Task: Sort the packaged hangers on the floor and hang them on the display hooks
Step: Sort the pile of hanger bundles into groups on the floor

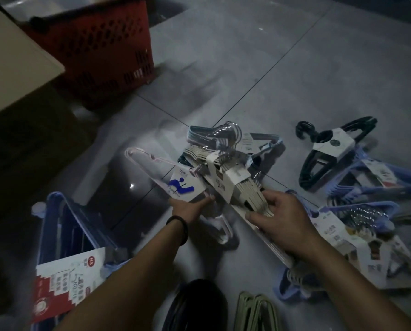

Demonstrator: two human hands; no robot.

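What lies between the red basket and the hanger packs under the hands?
Nothing: from the red basket to the hanger packs runs bare grey floor, crossed by tile seams, in the head view.

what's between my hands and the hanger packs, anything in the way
Nothing visible. The left hand holds the pink hanger pack and the right hand grips the cream hanger pack, whose hook end lies against the hanger pile beyond. The display hooks are out of view.
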